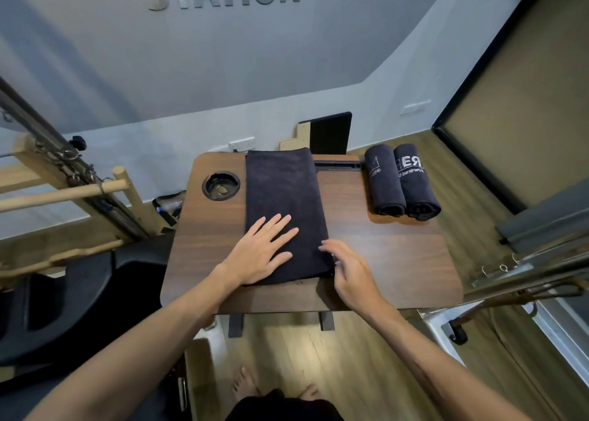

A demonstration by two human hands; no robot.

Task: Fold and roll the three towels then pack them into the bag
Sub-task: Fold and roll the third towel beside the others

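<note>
Judging progress: two of three towels look finished; the third is folded but not yet rolled, and nothing is packed.
Counter (382,261): wooden top carrying all three towels; taken as the landmark for every place below.
Flat towel (280,197): dark, folded into a long narrow strip, lying down the middle of the counter from its far edge toward its near edge; rolling is not begun, as no turn of cloth shows at either end.
Rolled towels (401,181): two dark rolls with pale lettering, side by side and touching, at the counter's far right corner, well apart from the flat towel; these two seem done.
Left hand (264,251): grip open, fingers straight and spread, palm pressing flat on the near end of the flat towel, toward the counter's near left.
Right hand (347,267): at the flat towel's near right edge; fingers lightly bent and touching the hem, but whether they pinch the cloth I cannot tell.
Cup recess (221,185): round dark well sunk in the counter's far left, beside the flat towel.
Bag: none that I can name with certainty on or around the counter.
Left to do: roll the strip from its near end, I would judge, then pack all three.
</note>
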